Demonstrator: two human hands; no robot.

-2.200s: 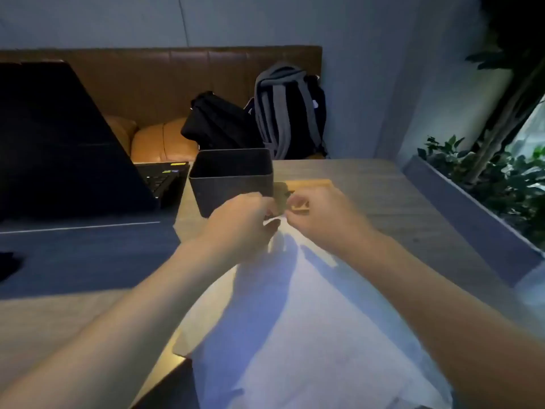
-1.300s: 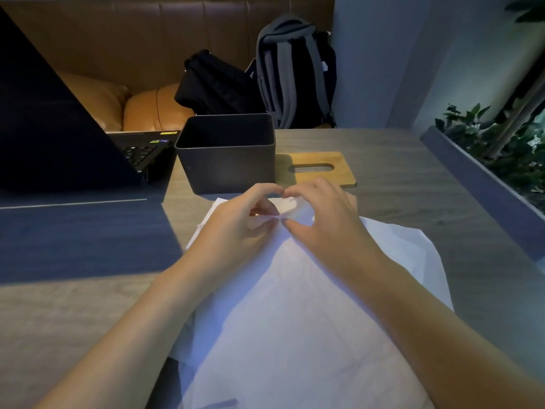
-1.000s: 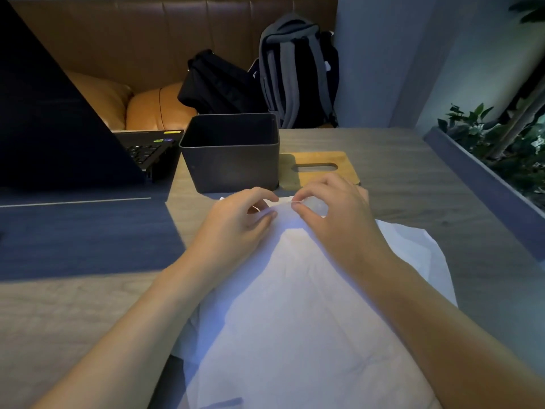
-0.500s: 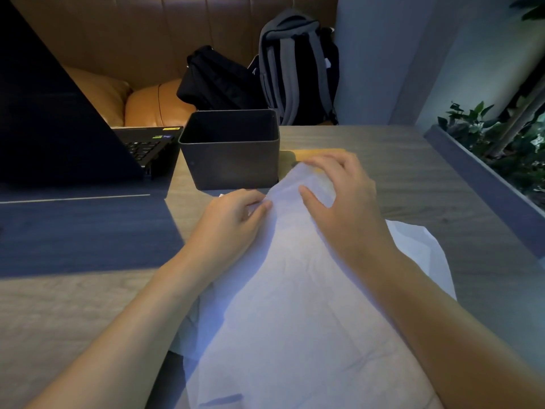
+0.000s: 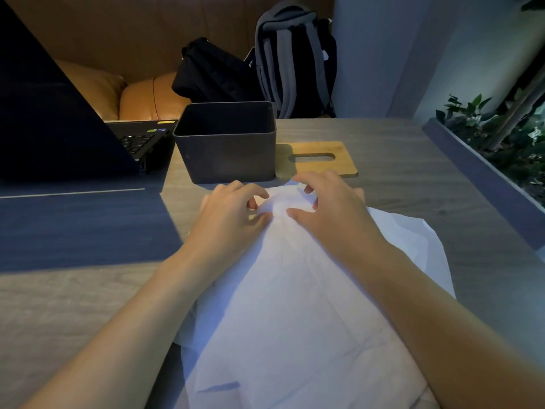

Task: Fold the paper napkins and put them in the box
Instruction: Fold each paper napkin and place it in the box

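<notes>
Both hands, left (image 5: pixel 233 211) and right (image 5: pixel 330 208), pinch our napkin's (image 5: pixel 289 305) far corner; thin paper, uneven pull could tear it.

White napkins (image 5: pixel 295 314) — dark grey box (image 5: pixel 227 154), tan lid (image 5: pixel 321 166).

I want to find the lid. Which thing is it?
Find the dark gray box on the table. Flat on the table just right of it lies the lid. It is the only light wooden board, with a long slot cut through it.
</notes>
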